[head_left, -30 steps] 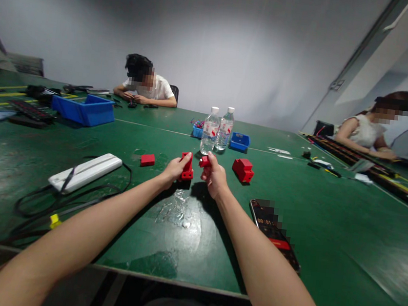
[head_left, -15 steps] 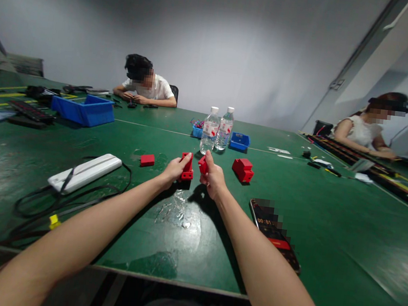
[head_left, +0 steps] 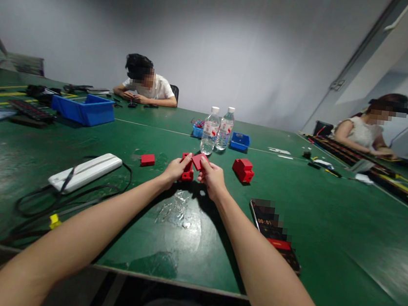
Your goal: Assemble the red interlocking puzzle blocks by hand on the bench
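Note:
My left hand (head_left: 175,172) is closed on a red block with holes (head_left: 187,174), near the middle of the green table. Beside it, my right hand (head_left: 213,177) pinches a flat-faced red piece (head_left: 199,161) at the upper right of that block. The two red parts look very close; whether they touch cannot be made out. A small red box (head_left: 147,160) lies to the left of my hands. On the right rests a stepped red block (head_left: 243,170).
Two water bottles (head_left: 209,133) stand just beyond my hands, near a small blue tray (head_left: 239,142). A phone (head_left: 273,234) lies by my right forearm. Left are a white power strip (head_left: 86,173) with cables and a blue bin (head_left: 83,110). Two people sit farther off.
The red piece in my right hand has moved left, up to the block in my left hand, and its flat face now shows. My left hand has hardly moved.

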A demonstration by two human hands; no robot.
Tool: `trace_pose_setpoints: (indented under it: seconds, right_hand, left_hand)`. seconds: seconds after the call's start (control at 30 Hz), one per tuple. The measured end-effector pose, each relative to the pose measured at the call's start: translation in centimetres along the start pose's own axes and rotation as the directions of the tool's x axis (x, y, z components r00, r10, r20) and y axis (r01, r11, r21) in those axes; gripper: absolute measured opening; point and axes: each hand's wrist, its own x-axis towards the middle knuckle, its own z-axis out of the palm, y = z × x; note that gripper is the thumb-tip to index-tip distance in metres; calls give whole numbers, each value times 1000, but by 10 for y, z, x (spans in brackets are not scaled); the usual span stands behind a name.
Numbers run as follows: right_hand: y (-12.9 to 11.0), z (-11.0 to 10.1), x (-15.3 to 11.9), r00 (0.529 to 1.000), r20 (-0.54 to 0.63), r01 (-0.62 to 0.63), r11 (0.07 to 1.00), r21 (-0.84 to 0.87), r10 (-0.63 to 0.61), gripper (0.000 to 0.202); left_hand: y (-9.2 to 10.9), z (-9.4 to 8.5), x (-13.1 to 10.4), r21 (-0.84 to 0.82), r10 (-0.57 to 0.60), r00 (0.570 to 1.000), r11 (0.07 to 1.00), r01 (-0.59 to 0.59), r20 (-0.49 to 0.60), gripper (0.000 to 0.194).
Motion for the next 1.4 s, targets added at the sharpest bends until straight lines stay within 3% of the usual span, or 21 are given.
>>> trace_pose_setpoints:
  seconds: [0.73,1.4]
  right_hand:
    - [0,2,0,990,-82,107,987,-117,-117,34]
    - [0,3,-2,989,-94,104,987,-124,-116,32]
  left_hand:
    - [7,1,-7,-21,-14,1000,1000,14,-19,63]
    - [1,1,-3,-30,13,1000,999,-13,-9,60]
